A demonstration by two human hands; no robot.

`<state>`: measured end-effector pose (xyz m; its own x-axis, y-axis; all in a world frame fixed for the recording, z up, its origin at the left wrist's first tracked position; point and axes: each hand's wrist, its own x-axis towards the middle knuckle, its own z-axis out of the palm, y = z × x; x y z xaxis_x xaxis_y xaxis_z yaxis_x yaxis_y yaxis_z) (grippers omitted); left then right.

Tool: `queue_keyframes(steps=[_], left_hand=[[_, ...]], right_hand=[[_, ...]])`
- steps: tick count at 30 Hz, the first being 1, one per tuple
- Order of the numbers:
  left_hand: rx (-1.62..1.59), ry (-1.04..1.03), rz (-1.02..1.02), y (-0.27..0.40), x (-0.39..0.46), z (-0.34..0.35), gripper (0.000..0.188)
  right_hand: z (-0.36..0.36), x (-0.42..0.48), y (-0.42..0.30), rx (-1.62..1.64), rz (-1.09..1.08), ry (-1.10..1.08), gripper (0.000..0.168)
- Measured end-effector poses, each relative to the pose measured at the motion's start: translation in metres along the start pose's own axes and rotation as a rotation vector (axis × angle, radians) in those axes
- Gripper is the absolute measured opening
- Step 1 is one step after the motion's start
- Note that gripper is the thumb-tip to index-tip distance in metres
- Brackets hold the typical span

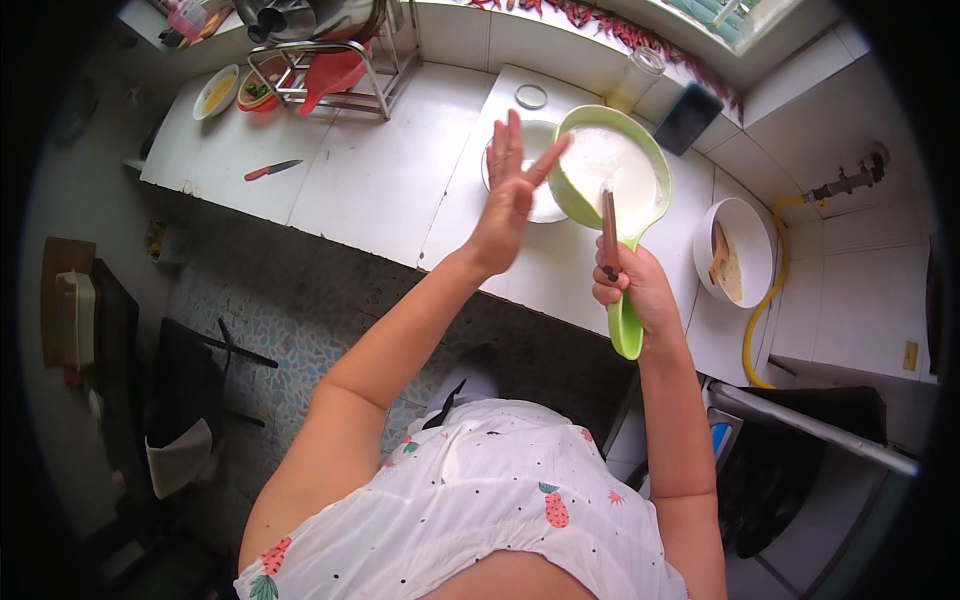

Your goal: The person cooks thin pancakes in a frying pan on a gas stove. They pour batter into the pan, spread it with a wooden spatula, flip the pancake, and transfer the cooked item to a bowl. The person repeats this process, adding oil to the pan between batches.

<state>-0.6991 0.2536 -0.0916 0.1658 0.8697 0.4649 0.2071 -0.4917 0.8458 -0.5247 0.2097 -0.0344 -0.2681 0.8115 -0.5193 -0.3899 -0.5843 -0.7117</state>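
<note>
My right hand (649,285) grips the handle of a light-green plastic ladle (627,330). In the same grip is a brown-handled utensil (610,232), whose tip points into the ladle. A thick white liquid (604,154) fills much of the ladle's bowl. My left hand (506,206) is raised with fingers spread and holds nothing. Its fingers are close to the ladle's left rim; I cannot tell whether they touch. Behind that hand, partly hidden by it and the ladle, a bowl (550,216) stands on the white tiled counter (375,172).
A white bowl (761,259) with a wooden spatula (719,251) stands right, beside a yellow hose (781,277). Behind are a glass jar (637,79), a phone (688,118) and a ring-shaped lid (531,95). A knife (274,170) lies left, near a metal rack (382,101).
</note>
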Motion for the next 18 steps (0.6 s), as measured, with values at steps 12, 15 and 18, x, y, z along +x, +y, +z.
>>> queue_keyframes(steps=[12,15,18], left_hand=[[-0.851,0.157,-0.368,-0.023,-0.029,-0.032,0.08],[-1.261,0.176,-0.396,-0.028,-0.023,-0.036,0.08],[-1.197,0.172,-0.408,-0.03,-0.018,-0.032,0.077]], right_hand=[[0.007,0.044,0.026,-0.104,0.049,-0.071,0.013],[0.01,0.05,0.032,-0.146,0.046,-0.045,0.012],[0.01,0.057,0.038,-0.14,0.027,-0.083,0.012]])
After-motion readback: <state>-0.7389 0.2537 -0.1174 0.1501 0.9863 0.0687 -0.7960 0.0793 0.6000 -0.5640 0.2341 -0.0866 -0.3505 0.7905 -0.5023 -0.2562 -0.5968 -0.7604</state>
